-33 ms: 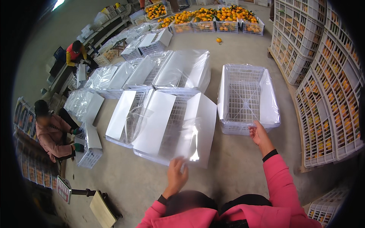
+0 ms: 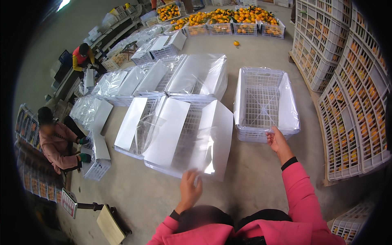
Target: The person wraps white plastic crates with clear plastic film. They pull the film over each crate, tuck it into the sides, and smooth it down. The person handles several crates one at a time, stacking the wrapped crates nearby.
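Note:
A pale plastic crate (image 2: pixel 245 134) stands on the floor ahead to the right. Clear film lines it, with white sheets along its sides; its slatted bottom shows. My right hand (image 2: pixel 277 143) is closed at this crate's near rim, thumb and fingers pinching the film edge there. To the left is another crate draped in clear film (image 2: pixel 204 157), with two white sheets (image 2: pixel 167 132) folded outward over its sides. My left hand (image 2: pixel 190 191) is at its near edge, by the film. The fingers look bent, but their tips are blurred, so their grip is unclear.
More lined crates (image 2: pixel 141 77) stand in rows behind. Tall stacks of fruit-filled crates (image 2: pixel 347 118) rise at the right on a pallet; open crates of oranges (image 2: pixel 220 18) line the back. Two people work at the left, near a platform scale (image 2: pixel 110 224). One orange (image 2: pixel 236 43) lies on the floor.
My right hand and the crate's near rim have shifted very slightly away from me. The left hand has hardly moved.

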